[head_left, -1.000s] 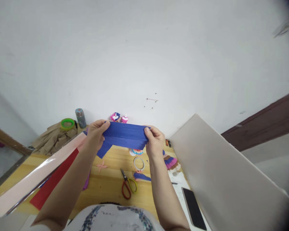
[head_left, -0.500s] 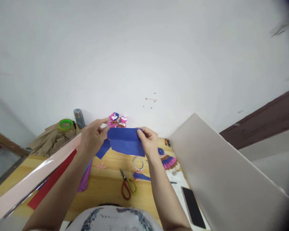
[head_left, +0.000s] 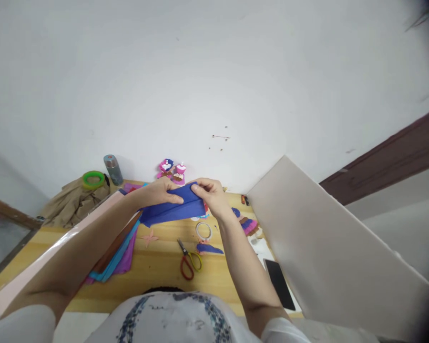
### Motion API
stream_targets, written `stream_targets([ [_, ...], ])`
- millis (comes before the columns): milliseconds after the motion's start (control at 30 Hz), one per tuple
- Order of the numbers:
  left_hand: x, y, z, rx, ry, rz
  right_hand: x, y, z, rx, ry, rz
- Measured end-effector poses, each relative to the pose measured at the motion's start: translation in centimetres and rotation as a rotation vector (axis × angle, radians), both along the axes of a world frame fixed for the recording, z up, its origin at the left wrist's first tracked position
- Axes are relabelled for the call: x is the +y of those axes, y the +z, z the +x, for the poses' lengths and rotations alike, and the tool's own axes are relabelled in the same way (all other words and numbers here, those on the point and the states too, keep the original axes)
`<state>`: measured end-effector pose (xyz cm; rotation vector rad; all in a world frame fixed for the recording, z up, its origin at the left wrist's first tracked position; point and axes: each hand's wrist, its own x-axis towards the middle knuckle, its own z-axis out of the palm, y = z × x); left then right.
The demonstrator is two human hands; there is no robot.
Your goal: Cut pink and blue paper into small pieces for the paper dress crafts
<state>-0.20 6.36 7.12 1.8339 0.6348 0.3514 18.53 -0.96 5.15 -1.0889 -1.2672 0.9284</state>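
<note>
A folded piece of blue crepe-like paper (head_left: 175, 213) is held up above the table between both hands. My right hand (head_left: 211, 196) pinches its upper right corner, thumb in front. My left hand (head_left: 160, 191) lies along its upper edge with the thumb across the front face; the other fingers are partly hidden behind. Below the paper are a white roll of tape (head_left: 203, 231), a pair of scissors (head_left: 189, 263) with one red and one yellow handle, a blue paper scrap (head_left: 209, 248) and a pink star-shaped cutout (head_left: 149, 237).
Coloured paper sheets (head_left: 123, 255) lie under my left forearm. At the back stand a flask (head_left: 113, 170) and small paper figures (head_left: 171, 171). A green tape roll (head_left: 93, 179) rests on brown cloth (head_left: 69, 205). A phone (head_left: 279, 285) lies beside a large pale board (head_left: 329, 238) on the right.
My left hand has slid rightward along the blue paper, closer to my right hand. The paper now tilts, its left end lower. The camera view has shifted slightly.
</note>
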Motion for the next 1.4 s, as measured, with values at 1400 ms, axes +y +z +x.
stream_targets([
  [1400, -0.9, -4.6, 0.3, -0.304, 0.535, -0.219, 2.2, -8.5, 2.4, 0.668, 0.160, -0.176],
])
